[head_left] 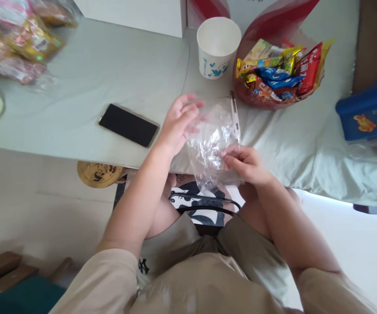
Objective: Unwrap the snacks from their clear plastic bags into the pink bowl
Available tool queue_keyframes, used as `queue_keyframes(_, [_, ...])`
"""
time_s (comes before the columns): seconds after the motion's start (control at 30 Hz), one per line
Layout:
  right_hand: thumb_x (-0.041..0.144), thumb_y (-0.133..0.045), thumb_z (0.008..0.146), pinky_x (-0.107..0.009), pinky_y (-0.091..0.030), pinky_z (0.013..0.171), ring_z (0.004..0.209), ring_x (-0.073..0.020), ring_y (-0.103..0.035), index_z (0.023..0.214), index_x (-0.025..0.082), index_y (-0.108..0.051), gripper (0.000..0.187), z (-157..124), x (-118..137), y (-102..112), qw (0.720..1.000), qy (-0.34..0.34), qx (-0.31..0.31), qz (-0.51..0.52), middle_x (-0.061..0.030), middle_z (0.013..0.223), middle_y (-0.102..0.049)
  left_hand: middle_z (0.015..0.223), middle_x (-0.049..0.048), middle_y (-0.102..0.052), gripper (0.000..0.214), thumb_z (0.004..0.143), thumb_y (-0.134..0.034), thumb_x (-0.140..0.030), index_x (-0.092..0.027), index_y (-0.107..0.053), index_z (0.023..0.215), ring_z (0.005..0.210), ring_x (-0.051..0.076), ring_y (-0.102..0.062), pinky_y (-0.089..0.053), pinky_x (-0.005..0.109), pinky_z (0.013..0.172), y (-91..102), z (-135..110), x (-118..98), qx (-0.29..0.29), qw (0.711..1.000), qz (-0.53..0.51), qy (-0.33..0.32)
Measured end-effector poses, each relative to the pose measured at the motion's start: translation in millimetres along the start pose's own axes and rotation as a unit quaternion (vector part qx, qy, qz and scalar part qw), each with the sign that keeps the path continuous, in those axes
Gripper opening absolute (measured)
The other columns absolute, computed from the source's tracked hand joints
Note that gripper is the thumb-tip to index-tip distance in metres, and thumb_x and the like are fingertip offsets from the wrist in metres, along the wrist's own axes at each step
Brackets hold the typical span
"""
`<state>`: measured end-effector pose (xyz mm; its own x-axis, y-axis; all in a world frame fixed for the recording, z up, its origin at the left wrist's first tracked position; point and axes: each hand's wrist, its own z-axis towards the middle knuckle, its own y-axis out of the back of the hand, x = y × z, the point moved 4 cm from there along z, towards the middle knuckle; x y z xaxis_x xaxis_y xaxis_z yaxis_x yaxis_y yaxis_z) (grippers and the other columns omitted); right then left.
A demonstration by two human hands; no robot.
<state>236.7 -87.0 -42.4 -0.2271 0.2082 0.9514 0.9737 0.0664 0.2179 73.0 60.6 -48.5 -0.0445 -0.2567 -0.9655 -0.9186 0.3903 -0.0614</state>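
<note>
A clear, crinkled plastic bag (209, 148) hangs between my hands over the near edge of the cloth-covered table. My right hand (247, 163) pinches the bag's right side between thumb and fingers. At the bag's upper left, my left hand (181, 122) has its fingers spread and somewhat blurred; it seems to hold nothing. Just beyond the bag lies a slim white tool with a dark tip (235, 117), perhaps a box cutter. To the left of my left hand, a black phone (128, 125) rests face up.
Behind the bag stand a white paper cup (216, 56) and a reddish bowl (256, 98) of wrapped snacks. Bagged food (34, 41) lies far left, a blue package (368, 111) far right. White boxes (136, 13) line the back. A black-handled patterned bag (204, 209) is between my knees.
</note>
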Motion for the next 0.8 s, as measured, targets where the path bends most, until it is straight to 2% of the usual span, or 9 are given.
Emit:
queue_keyframes(0.1, [0.051,-0.058,0.089,-0.025,-0.037,0.046,0.046,-0.0108,-0.044,0.11,0.025,-0.063,0.034,4,-5,5,0.995,-0.024,-0.096,0.032,0.0034,0.066,-0.064,0.118,0.0111,-0.07,0.038,0.096,-0.061,-0.048,-0.021,-0.063,0.123,0.119,0.03,-0.069,-0.059,0.036,0.084,-1.9,0,2,-0.004,1.0,-0.001,0.012])
queue_keyframes(0.2, [0.054,-0.054,0.09,-0.026,-0.037,0.044,0.043,-0.0109,-0.04,0.128,0.028,-0.054,0.046,8,-8,7,0.99,-0.04,-0.128,0.047,0.0023,0.073,-0.067,0.114,0.0161,-0.074,0.043,0.087,-0.073,-0.048,-0.017,-0.067,0.115,0.111,0.031,-0.073,-0.06,0.041,0.088,-17.5,-16,8,0.097,0.993,-0.026,0.059])
queue_keyframes(0.27, [0.053,-0.052,0.091,-0.028,-0.04,0.046,0.045,-0.0121,-0.043,0.132,0.029,-0.052,0.048,10,-8,8,0.991,-0.039,-0.124,0.041,0.0011,0.075,-0.068,0.104,0.0159,-0.077,0.041,0.081,-0.079,-0.042,-0.016,-0.068,0.112,0.095,0.028,-0.077,-0.062,0.038,0.079,-29.3,-30,13,0.169,0.979,-0.035,0.112])
queue_keyframes(0.33, [0.053,-0.049,0.091,-0.029,-0.041,0.047,0.045,-0.0132,-0.044,0.135,0.031,-0.051,0.049,10,-9,8,0.992,-0.043,-0.117,0.031,0.0013,0.071,-0.065,0.088,0.0116,-0.078,0.037,0.081,-0.077,-0.037,-0.015,-0.069,0.11,0.074,0.024,-0.076,-0.06,0.031,0.063,-36.0,-39,15,0.202,0.967,-0.018,0.155])
queue_keyframes(0.4, [0.051,-0.047,0.092,-0.03,-0.041,0.048,0.045,-0.0143,-0.044,0.14,0.032,-0.047,0.052,8,-8,9,0.992,-0.045,-0.114,0.025,0.0023,0.067,-0.061,0.07,0.0065,-0.074,0.034,0.084,-0.073,-0.036,-0.015,-0.07,0.111,0.056,0.021,-0.071,-0.054,0.027,0.049,-36.1,-40,12,0.192,0.968,0.004,0.161])
queue_keyframes(0.5, [0.048,-0.046,0.091,-0.031,-0.042,0.05,0.046,-0.0155,-0.044,0.144,0.032,-0.042,0.055,4,-7,11,0.993,-0.037,-0.106,0.026,0.0038,0.063,-0.055,0.058,0.0012,-0.067,0.036,0.084,-0.069,-0.033,-0.016,-0.069,0.116,0.043,0.018,-0.064,-0.049,0.026,0.041,-31.7,-34,4,0.157,0.977,0.008,0.144])
queue_keyframes(0.63, [0.049,-0.045,0.092,-0.032,-0.042,0.051,0.048,-0.0158,-0.041,0.136,0.034,-0.047,0.047,1,-8,14,0.994,-0.003,-0.103,0.044,0.0045,0.062,-0.049,0.054,-0.0023,-0.064,0.03,0.082,-0.066,-0.027,-0.019,-0.068,0.111,0.037,0.015,-0.059,-0.044,0.022,0.036,-30.4,-28,4,0.154,0.978,-0.023,0.139])
queue_keyframes(0.73, [0.054,-0.043,0.092,-0.03,-0.042,0.052,0.052,-0.0155,-0.042,0.116,0.033,-0.053,0.034,1,-11,19,0.986,0.025,-0.153,0.069,0.0029,0.068,-0.05,0.053,-0.001,-0.063,0.012,0.078,-0.068,-0.028,-0.018,-0.066,0.086,0.041,0.015,-0.061,-0.046,0.023,0.038,-31.5,-25,8,0.148,0.979,-0.043,0.133])
queue_keyframes(0.8, [0.057,-0.045,0.091,-0.03,-0.041,0.052,0.056,-0.0155,-0.044,0.098,0.03,-0.054,0.029,1,-13,22,0.981,0.036,-0.177,0.071,0.0014,0.071,-0.05,0.055,0.0013,-0.064,0.013,0.077,-0.07,-0.028,-0.017,-0.063,0.074,0.047,0.017,-0.065,-0.051,0.025,0.043,-33.4,-23,10,0.155,0.976,-0.054,0.143])
